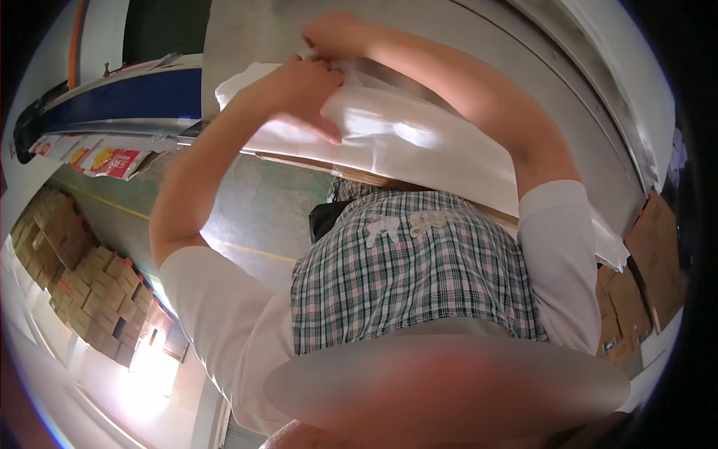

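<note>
Both of my hands meet at the far edge of a glossy white plastic sheet (419,135) spread over the work surface in front of me. My left hand (299,90) lies over the sheet's far left part, fingers bent toward the other hand and thumb stretched out over the film. Just beyond it, my right hand (336,36) reaches across with its fingers curled. A small white bit (307,55) shows between the two hands; what it belongs to is hidden by the fingers. The sheet is wrinkled near my hands and smoother toward the right.
Brown board (321,165) shows along the sheet's near edge, close to my checked apron (419,262). A blue-sided machine or bench (127,102) stands at left, with printed red-and-yellow packages (112,162) beside it. Stacked cartons (97,299) stand at lower left; more cardboard (654,262) is at right.
</note>
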Available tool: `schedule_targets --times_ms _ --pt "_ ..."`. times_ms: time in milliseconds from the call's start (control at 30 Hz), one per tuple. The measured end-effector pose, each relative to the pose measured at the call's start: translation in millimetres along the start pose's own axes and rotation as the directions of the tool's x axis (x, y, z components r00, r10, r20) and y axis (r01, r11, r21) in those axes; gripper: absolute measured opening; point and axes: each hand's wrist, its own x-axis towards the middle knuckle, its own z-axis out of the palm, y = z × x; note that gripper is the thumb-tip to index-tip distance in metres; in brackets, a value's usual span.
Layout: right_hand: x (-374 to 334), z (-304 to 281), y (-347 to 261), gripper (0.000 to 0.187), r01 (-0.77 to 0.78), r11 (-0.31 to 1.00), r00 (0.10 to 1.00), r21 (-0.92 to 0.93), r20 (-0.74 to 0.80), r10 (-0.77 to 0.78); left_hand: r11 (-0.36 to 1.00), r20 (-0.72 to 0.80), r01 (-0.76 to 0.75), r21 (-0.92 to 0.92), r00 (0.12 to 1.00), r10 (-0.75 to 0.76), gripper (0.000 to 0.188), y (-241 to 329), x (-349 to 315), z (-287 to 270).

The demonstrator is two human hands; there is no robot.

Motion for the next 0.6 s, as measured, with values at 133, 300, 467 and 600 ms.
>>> schedule_targets --times_ms 133,300,467,600 --pt "13.7 -10.0 -6.8 0.021 0.143 0.956 0.982 0.255 0.086 -0.169 0.999 -0.155 -0.037 0.037 0.987 0.042 0.06 8.4 -15.0 -5.9" --pt "55.0 7.5 -28.3 0.019 0.073 0.747 0.951 0.66 0.18 -0.253 0.999 -0.119 -0.048 0.024 0.992 0.051 0.059 17.2 -15.8 -22.8" --pt "70.7 8.7 -49.9 0.024 -0.083 0.602 0.765 0.794 0.438 -0.472 1.0 -0.038 -0.002 0.027 0.999 0.003 0.064 11.5 -3.1 -13.6" --pt "81.2 9.8 -17.8 0.026 0.187 0.622 0.96 0.76 -0.006 -0.28 0.997 0.061 0.034 -0.068 0.998 -0.03 0.077 -20.4 10.8 -7.3"
